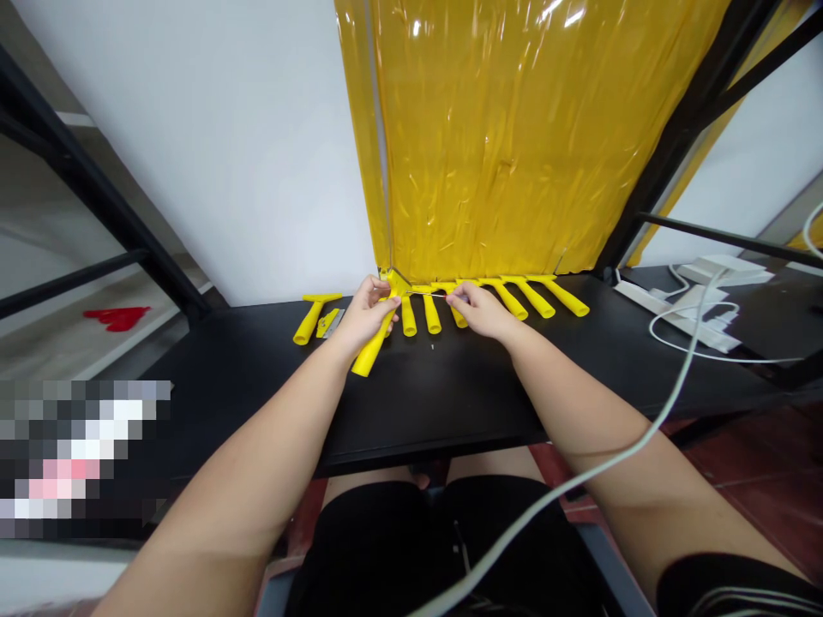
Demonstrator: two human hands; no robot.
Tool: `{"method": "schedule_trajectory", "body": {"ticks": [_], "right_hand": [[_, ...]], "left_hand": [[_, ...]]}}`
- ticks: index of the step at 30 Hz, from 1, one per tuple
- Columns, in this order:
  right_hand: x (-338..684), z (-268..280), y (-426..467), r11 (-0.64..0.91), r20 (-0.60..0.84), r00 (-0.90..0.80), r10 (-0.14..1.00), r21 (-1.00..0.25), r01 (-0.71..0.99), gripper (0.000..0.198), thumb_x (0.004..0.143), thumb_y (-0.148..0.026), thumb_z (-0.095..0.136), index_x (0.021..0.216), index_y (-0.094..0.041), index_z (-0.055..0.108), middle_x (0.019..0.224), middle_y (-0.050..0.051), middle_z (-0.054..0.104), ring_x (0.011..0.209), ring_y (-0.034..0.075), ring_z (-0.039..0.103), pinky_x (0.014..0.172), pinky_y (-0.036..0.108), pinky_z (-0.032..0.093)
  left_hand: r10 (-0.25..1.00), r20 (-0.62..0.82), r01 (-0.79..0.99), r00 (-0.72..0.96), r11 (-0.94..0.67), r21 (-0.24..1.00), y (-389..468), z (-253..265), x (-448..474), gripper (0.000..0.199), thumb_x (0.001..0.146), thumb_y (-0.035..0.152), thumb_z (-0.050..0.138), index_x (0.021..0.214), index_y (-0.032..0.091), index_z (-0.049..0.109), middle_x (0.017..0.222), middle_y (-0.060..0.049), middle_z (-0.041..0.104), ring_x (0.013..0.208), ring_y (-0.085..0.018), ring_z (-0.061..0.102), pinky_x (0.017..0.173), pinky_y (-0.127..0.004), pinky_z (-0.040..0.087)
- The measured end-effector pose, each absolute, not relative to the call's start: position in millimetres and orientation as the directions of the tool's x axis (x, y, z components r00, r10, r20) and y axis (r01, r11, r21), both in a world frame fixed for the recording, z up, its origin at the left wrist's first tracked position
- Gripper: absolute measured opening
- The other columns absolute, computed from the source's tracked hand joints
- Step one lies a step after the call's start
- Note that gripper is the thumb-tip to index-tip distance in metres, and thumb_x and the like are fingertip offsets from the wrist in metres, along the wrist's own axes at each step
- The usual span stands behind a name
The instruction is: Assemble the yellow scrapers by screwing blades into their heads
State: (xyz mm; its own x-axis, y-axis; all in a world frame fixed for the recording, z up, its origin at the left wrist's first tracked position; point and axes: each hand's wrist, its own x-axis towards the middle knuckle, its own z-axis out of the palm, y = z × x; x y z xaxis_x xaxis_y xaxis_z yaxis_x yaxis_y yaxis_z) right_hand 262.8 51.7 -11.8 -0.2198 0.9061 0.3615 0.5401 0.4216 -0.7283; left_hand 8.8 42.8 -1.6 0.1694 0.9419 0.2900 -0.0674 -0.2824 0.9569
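My left hand point(366, 310) is closed round a yellow T-shaped scraper point(373, 350), its hollow handle end tilted down toward me. My right hand point(479, 310) pinches a thin metal rod point(432, 294), whose other end meets the scraper near its head. What kind of tool the rod is, I cannot make out. Behind my hands, several more yellow scrapers point(533, 297) lie in a row along the back of the black table point(437, 403). Left of my left hand lie another scraper point(309, 322) and a small yellow-and-grey flat piece point(330, 323). A tiny pale bit point(433, 347) rests on the tabletop.
A yellow plastic strip curtain point(507, 137) and a white panel point(257, 154) stand behind the table. White power strips point(681, 313) with cables lie at right. A pale cable point(617, 463) crosses over my right forearm in view. Black frame posts point(96, 188) flank both sides.
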Motion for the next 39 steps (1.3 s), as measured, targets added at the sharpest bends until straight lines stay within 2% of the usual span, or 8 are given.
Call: {"method": "schedule_trajectory", "body": {"ticks": [3,8,12,17,22,27,32,39], "right_hand": [[263.4,-11.5,52.6,0.352,0.302,-0.187,0.935,-0.728,0.588,0.046,0.103,-0.05,0.041,0.074,-0.02,0.06,0.062,0.0,0.051,0.06,0.017,0.05,0.065,0.032,0.039],[260.6,-13.2,51.5,0.508,0.442,-0.251,0.861,-0.723,0.468,0.025,0.092,-0.045,0.063,0.1,-0.022,0.057,0.076,-0.001,0.059,0.066,0.016,0.052,0.066,0.029,0.041],[261.1,-15.0,53.9,0.375,0.32,-0.203,0.926,-0.696,0.613,0.043,0.104,-0.048,0.039,0.074,-0.021,0.056,0.063,0.0,0.053,0.062,0.018,0.052,0.068,0.032,0.04],[259.5,-15.6,51.9,0.482,0.421,-0.24,0.875,-0.71,0.514,0.024,0.095,-0.044,0.062,0.103,-0.022,0.057,0.076,-0.002,0.06,0.066,0.017,0.052,0.068,0.03,0.041],[256.3,-11.4,49.3,0.386,0.34,-0.197,0.92,-0.69,0.612,0.042,0.105,-0.045,0.041,0.075,-0.021,0.057,0.065,0.001,0.055,0.066,0.019,0.055,0.071,0.033,0.041],[255.4,-11.8,46.7,0.518,0.455,-0.253,0.854,-0.694,0.499,0.022,0.095,-0.042,0.063,0.103,-0.022,0.056,0.076,-0.002,0.059,0.066,0.017,0.052,0.068,0.03,0.041],[254.7,-11.7,49.5,0.402,0.39,-0.164,0.906,-0.672,0.621,0.04,0.104,-0.043,0.043,0.075,-0.021,0.058,0.067,0.003,0.058,0.068,0.019,0.056,0.071,0.032,0.041],[248.7,-12.5,40.2,0.593,0.559,-0.261,0.787,-0.569,0.57,0.018,0.097,-0.038,0.059,0.1,-0.021,0.06,0.087,0.006,0.069,0.075,0.02,0.061,0.075,0.031,0.043]], "left_hand": [[0.937,0.297,-0.051,0.183,-0.292,0.955,42.4,-2.2,9.9,0.047,0.074,0.033,0.081,0.095,0.025,0.039,0.094,0.002,0.058,0.055,-0.011,0.062,0.041,-0.021,0.045],[0.945,0.287,-0.042,0.159,-0.284,0.958,42.9,-2.7,8.7,0.046,0.074,0.033,0.08,0.095,0.025,0.04,0.094,0.002,0.057,0.055,-0.011,0.062,0.041,-0.022,0.044],[0.942,0.292,-0.052,0.165,-0.287,0.957,43.0,-2.6,8.5,0.048,0.073,0.035,0.081,0.096,0.025,0.04,0.093,0.003,0.058,0.055,-0.011,0.062,0.041,-0.021,0.044],[0.947,0.282,-0.05,0.154,-0.278,0.959,41.9,-1.9,8.5,0.049,0.072,0.034,0.081,0.095,0.025,0.039,0.094,0.003,0.059,0.053,-0.01,0.061,0.041,-0.021,0.043],[0.943,0.288,-0.063,0.165,-0.281,0.957,41.9,-2.0,6.9,0.048,0.075,0.035,0.082,0.097,0.025,0.04,0.093,0.003,0.06,0.055,-0.011,0.063,0.044,-0.021,0.045],[0.948,0.277,-0.061,0.158,-0.271,0.961,41.0,-1.7,6.8,0.047,0.076,0.033,0.081,0.097,0.026,0.04,0.095,0.002,0.061,0.055,-0.011,0.062,0.044,-0.022,0.045],[0.943,0.288,-0.072,0.168,-0.279,0.957,39.5,-0.8,6.6,0.046,0.076,0.032,0.082,0.098,0.025,0.041,0.093,0.002,0.062,0.057,-0.011,0.063,0.045,-0.021,0.045],[0.945,0.285,-0.092,0.164,-0.272,0.958,40.6,-2.3,5.2,0.047,0.077,0.033,0.081,0.1,0.025,0.041,0.096,0.001,0.064,0.058,-0.01,0.063,0.046,-0.02,0.046]]}}
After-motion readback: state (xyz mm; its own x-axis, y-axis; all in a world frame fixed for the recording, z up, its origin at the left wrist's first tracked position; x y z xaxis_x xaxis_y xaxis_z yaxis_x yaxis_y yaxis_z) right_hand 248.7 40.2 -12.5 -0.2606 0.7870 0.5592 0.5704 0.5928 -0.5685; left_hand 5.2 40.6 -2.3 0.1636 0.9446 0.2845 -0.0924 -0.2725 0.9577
